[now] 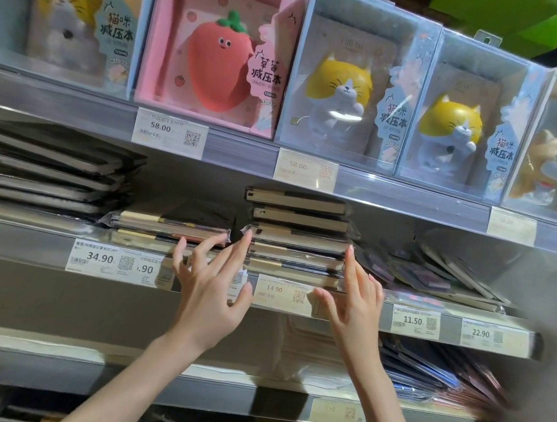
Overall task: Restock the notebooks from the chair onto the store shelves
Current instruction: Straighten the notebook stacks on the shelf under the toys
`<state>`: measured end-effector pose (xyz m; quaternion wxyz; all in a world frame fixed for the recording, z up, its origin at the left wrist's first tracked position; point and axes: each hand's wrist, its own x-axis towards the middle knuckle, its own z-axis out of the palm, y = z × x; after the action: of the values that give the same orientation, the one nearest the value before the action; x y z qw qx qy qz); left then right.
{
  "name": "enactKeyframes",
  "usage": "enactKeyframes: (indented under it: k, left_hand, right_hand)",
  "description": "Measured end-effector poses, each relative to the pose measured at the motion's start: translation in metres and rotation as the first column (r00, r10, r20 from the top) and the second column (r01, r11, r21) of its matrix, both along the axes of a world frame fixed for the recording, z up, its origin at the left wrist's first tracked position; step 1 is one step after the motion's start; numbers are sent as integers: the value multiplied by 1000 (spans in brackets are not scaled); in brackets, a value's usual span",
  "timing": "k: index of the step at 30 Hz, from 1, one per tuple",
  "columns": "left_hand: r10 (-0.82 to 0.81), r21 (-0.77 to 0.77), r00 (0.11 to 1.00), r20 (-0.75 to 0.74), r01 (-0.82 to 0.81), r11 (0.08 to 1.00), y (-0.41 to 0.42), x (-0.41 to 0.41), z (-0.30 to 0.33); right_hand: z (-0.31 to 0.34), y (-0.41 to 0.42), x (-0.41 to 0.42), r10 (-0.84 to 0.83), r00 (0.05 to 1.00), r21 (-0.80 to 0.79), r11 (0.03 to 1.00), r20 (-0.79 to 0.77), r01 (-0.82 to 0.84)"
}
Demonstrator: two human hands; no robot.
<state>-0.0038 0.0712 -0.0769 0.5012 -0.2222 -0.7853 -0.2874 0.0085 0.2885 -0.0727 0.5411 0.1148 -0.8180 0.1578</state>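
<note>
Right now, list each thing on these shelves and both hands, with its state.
Middle notebook stack: upright, squared between both hands.
Left hand: open, fingertips on the stack's left side.
Right hand: open, fingers against the stack's right side.
Low stack: flat, wrapped.
Right-hand notebooks: toppled, fanned out.
Strawberry box: standing, sealed.

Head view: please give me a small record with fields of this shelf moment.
place: store shelf, middle level
stack: wrapped notebooks, piled flat above the 14.90 tag
left hand: straight fingers touch the stack's left side
right hand: straight fingers touch its right side
above: boxed strawberry notebook
</note>
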Motion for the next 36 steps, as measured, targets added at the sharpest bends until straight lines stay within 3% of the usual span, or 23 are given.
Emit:
enactKeyframes:
  k: [5,16,25,30,36]
  left_hand:
    - [-21,36,1000,-2,21,999,0,1,-1]
    - [197,99,967,-161,-182,978,-8,8,29]
    - [199,-103,951,236,-179,978,1,-9,58]
    - [186,-73,949,255,-173,982,3,-1,64]
    - [264,-197,936,233,-220,955,2,-3,67]
  right_hand:
    - [2,-1,3,-13,1000,-5,1000,15,14]
    - [19,10,4,19,998,-28,999,60,-17]
    - [53,7,-5,104,958,-146,987,269,-66]
    - [67,17,-4,185,917,-147,979,355,-141]
    - [85,23,-4,177,870,-77,984,461,-160]
